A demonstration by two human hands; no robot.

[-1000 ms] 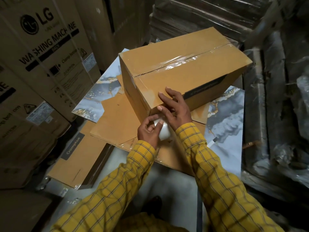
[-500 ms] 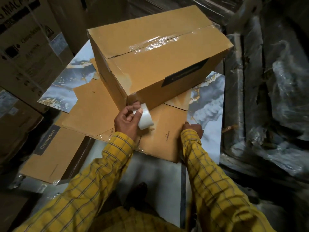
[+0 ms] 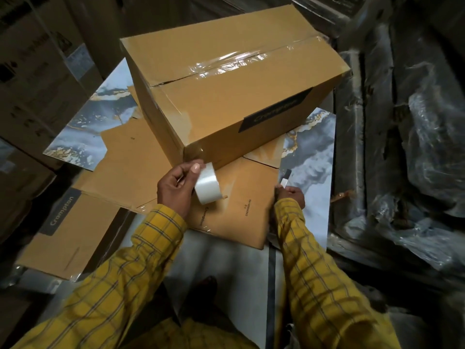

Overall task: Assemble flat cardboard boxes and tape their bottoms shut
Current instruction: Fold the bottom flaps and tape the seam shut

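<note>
A person in a yellow checked shirt is working over an assembled cardboard box [image 3: 234, 96] that is sitting, taped seam upward, on a stack of flattened cartons [image 3: 251, 197] spread across a marble-patterned table [image 3: 317, 195]. Clear packing tape [image 3: 226, 62] is running along the box's top seam and down over its near corner. The left hand [image 3: 176, 190] is gripping a roll of clear tape [image 3: 207, 186], fingers curled through its core and thumb lying across the outer face, and is holding it just beside the box's near bottom corner. The right hand [image 3: 290, 195] is reaching to the right edge of the flattened cartons, its fingers closing around a small white, blade-like object [image 3: 284, 183] that is standing up from the table; what that object is cannot be told. Another flat carton marked "Crompton" [image 3: 63, 238] is lying off the table's left edge, lower down. Large printed appliance cartons [image 3: 32, 79] are standing at left, and plastic-wrapped goods [image 3: 415, 147] are lining the right side.
</note>
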